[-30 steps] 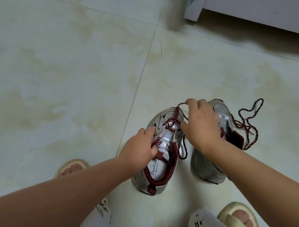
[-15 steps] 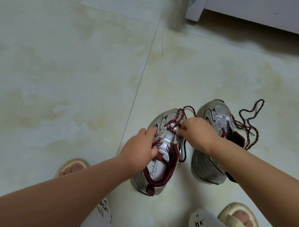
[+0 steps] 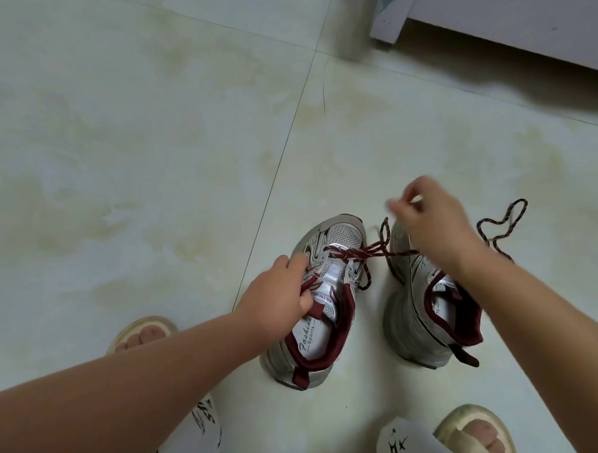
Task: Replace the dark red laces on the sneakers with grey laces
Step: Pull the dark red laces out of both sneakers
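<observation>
The dark red speckled cord lace (image 3: 367, 252) runs from the left silver mesh sneaker's (image 3: 323, 293) lowest eyelets rightward and up to the right hand (image 3: 427, 217), whose grip pinches it; the left hand (image 3: 280, 295) clasps the sneaker's tongue.

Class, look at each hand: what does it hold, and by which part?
The left hand grips the left sneaker at its tongue and collar. The right hand pinches the dark red lace, drawn out sideways; the exact spot on the lace is blurred.

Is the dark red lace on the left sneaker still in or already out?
Partly in. The dark red lace still crosses the left sneaker near its toe; the eyelets nearer the tongue look empty.
</observation>
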`<state>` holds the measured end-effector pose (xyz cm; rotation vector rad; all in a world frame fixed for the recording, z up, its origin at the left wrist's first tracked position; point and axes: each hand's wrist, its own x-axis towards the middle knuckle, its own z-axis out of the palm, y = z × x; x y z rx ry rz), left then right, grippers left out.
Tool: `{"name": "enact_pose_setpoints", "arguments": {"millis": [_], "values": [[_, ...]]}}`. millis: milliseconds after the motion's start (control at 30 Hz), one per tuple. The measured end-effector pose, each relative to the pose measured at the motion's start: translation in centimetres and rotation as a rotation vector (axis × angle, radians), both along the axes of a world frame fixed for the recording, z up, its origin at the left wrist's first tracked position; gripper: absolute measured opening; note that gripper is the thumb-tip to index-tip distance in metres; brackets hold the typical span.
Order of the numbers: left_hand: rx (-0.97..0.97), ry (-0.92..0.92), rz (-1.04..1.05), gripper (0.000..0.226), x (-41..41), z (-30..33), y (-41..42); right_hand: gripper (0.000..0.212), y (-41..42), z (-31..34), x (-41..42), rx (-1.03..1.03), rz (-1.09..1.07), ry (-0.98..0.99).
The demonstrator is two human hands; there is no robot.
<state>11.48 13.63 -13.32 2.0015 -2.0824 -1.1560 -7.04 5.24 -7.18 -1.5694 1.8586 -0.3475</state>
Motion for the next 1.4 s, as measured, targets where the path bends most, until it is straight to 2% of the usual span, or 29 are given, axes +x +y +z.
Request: {"name": "enact_pose_setpoints", "arguments": {"millis": [100,133,200,267,400,567,633,800,867,900,967,1033,1100,1133,1233,1367,1400], "values": [[-0.004,-0.001,0.0,0.035,0.0,0.0,0.1,0.026,2.1,-1.9,1.3,0.108,0.499,0.438],[-0.005,-0.004,0.0,0.035,0.0,-0.1,0.0,0.026,2.5,-2.4,1.5,0.105,0.584,0.534],[-0.001,-0.008,0.0,0.036,0.0,-0.1,0.0,0.022,2.8,-3.0,1.6,0.074,0.625,0.549],[-0.001,-0.009,-0.001,0.036,0.0,-0.1,0.0,0.016,2.7,-3.1,1.3,0.069,0.468,0.334],[-0.009,0.0,0.017,0.035,0.1,-0.2,0.0,0.024,1.7,-2.5,0.3,0.114,-0.052,-0.27],[-0.026,-0.004,0.06,0.035,0.2,-0.4,-0.6,0.028,1.6,-2.4,0.3,0.119,-0.353,-0.66],[-0.024,-0.009,0.06,0.035,0.2,-0.4,-0.6,0.029,0.7,-1.5,0.1,0.044,-0.489,-0.811],[-0.023,-0.006,0.068,0.036,0.5,-0.3,-0.5,0.02,-2.2,1.8,-1.9,-0.069,-0.734,-1.033],[-0.024,-0.007,0.07,0.036,0.5,-0.3,-0.5,0.019,-2.1,1.9,-1.8,-0.1,-0.739,-0.977],[-0.024,-0.011,0.071,0.036,0.4,-0.3,-0.5,0.02,-1.8,1.5,-1.7,-0.114,-0.671,-0.834],[-0.024,-0.019,0.073,0.036,0.3,-0.3,-0.5,0.018,-0.8,0.0,-1.1,-0.085,-0.366,-0.379],[-0.024,-0.02,0.073,0.036,0.3,-0.3,-0.5,0.017,0.8,-1.6,-0.1,0.018,-0.016,-0.016],[-0.03,-0.017,0.072,0.036,0.4,-0.4,-0.5,0.025,2.2,-3.0,1.0,0.129,0.222,0.2],[-0.032,-0.017,0.072,0.036,0.4,-0.4,-0.5,0.026,2.7,-3.7,1.3,0.154,0.274,0.243],[-0.034,-0.017,0.072,0.036,0.4,-0.4,-0.5,0.022,2.8,-4.5,1.7,0.16,0.245,0.1],[-0.031,-0.011,0.076,0.036,0.4,-0.3,-0.5,0.024,1.5,-2.8,1.6,-0.001,-0.173,-0.264],[-0.031,-0.011,0.077,0.036,0.4,-0.3,-0.5,0.022,1.1,-2.2,1.3,-0.049,-0.246,-0.289]]}}
